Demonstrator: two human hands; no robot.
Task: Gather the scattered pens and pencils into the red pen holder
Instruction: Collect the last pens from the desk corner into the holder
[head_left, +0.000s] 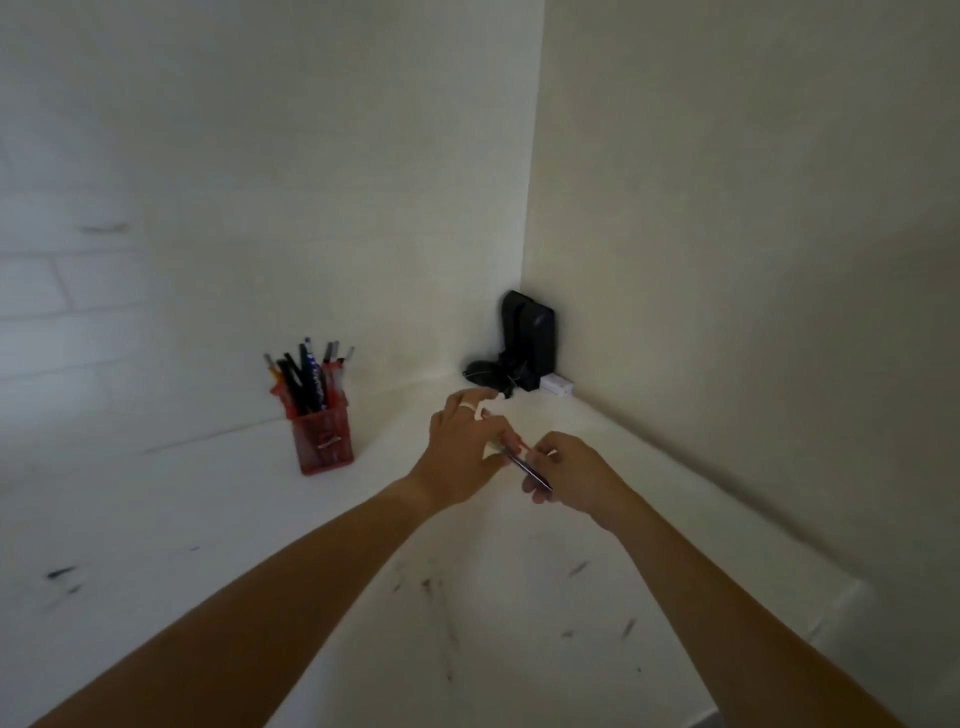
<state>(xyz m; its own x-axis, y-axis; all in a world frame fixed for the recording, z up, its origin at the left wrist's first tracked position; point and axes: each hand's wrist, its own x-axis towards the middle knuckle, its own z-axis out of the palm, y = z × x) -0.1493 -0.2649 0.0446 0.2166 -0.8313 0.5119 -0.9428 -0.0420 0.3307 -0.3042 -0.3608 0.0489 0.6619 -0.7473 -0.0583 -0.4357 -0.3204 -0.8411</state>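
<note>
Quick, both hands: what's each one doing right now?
Left hand: pinching one end of the pen.
Right hand: gripping the same pen.

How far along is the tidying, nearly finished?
Nearly, it seems. The red holder already stands full of pens. One dark pen is in hand, between the right hand and left hand, not yet in the holder. No other loose pens show on the table.
</note>
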